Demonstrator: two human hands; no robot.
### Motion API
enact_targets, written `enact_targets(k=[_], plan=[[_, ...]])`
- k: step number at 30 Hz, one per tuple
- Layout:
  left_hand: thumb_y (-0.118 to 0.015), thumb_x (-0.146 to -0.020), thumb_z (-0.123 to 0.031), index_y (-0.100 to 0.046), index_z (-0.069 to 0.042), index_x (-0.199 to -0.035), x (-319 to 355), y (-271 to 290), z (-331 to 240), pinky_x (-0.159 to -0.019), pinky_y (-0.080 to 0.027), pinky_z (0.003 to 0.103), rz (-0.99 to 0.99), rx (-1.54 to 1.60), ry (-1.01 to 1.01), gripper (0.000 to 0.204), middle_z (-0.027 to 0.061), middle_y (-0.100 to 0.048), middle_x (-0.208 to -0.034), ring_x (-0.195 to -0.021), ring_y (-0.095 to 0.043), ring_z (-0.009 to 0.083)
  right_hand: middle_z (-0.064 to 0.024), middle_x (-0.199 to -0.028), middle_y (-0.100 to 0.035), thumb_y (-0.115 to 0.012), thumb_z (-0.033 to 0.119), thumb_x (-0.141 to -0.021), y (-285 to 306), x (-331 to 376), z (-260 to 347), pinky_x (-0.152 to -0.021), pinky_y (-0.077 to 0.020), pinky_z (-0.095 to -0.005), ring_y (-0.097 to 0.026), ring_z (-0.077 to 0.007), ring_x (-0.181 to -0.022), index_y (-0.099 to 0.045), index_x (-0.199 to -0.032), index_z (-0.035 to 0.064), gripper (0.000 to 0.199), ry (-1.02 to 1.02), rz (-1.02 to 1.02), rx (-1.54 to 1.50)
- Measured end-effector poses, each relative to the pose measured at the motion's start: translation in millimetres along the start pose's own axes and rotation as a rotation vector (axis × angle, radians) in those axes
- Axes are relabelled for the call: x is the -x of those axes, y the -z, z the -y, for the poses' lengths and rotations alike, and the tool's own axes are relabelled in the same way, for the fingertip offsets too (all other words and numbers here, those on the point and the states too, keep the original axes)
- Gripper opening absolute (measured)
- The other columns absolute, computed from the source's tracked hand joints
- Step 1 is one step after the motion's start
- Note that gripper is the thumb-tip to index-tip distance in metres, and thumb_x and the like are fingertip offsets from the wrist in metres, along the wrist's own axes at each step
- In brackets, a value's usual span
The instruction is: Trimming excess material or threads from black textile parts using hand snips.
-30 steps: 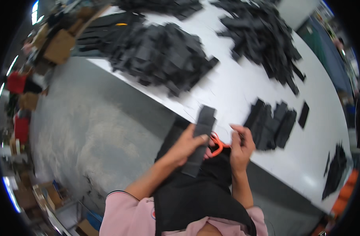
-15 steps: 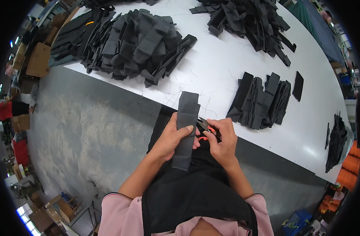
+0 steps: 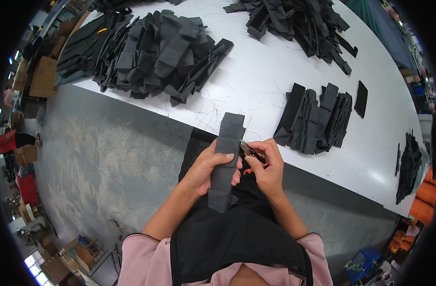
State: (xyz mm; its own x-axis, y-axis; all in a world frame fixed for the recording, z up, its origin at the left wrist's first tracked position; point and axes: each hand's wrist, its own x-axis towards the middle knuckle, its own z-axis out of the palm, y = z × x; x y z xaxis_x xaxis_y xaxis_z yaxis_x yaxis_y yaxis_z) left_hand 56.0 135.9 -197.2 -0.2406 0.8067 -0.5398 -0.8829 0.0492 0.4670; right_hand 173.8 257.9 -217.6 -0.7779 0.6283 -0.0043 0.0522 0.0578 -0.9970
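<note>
My left hand (image 3: 206, 167) grips a dark grey fabric strip (image 3: 223, 176) upright in front of my apron, thumb across its front and fingertips curling out behind its right edge. In my right hand (image 3: 267, 167) is a pair of thread snips (image 3: 252, 153) with black and orange-red handles. Their blade tips lie at the right edge of the strip, above the left fingertips. Whether the blades touch the cloth or a thread, I cannot tell. A few loose threads hang by the strip's lower end.
On the white table (image 3: 256, 66) lie a large heap of dark strips (image 3: 156, 52), another heap (image 3: 299, 28) at the back and a neater row (image 3: 315, 119) to the right. A single dark strip (image 3: 361, 99) lies beside the row. Thread scraps litter the table near its front edge.
The snips have turned, and their tips have come to the strip's right edge. The strip has shifted and tilted slightly, its upper end going right. The whole view has shifted a little.
</note>
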Motion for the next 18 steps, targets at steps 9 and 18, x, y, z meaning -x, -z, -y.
enact_targets(k=[9,18], plan=[[-0.054,-0.084,-0.01,-0.038,-0.003,-0.111,0.4,-0.4,0.5,-0.052,-0.052,0.032,0.034,0.039,0.024,0.032,0.0128,-0.059,-0.081,-0.057,-0.061,0.0221,-0.0018,-0.088,-0.051,-0.058,-0.001,-0.083,1.6,2.8,-1.2,-0.052,-0.0369,-0.0175,-0.046,-0.0037,-0.06,-0.056,-0.101,-0.003,0.018,-0.334,0.057,-0.583],[-0.051,-0.088,-0.008,-0.025,-0.002,-0.122,2.2,-7.0,2.4,-0.055,-0.052,0.03,-0.098,-0.202,-0.073,0.044,0.0131,-0.058,-0.084,-0.06,-0.061,0.0203,-0.0072,-0.079,-0.053,-0.065,-0.003,-0.073,2.4,6.1,11.3,-0.051,-0.0427,-0.0254,-0.056,-0.015,-0.063,-0.061,-0.095,0.0011,0.023,0.295,-0.095,0.435]])
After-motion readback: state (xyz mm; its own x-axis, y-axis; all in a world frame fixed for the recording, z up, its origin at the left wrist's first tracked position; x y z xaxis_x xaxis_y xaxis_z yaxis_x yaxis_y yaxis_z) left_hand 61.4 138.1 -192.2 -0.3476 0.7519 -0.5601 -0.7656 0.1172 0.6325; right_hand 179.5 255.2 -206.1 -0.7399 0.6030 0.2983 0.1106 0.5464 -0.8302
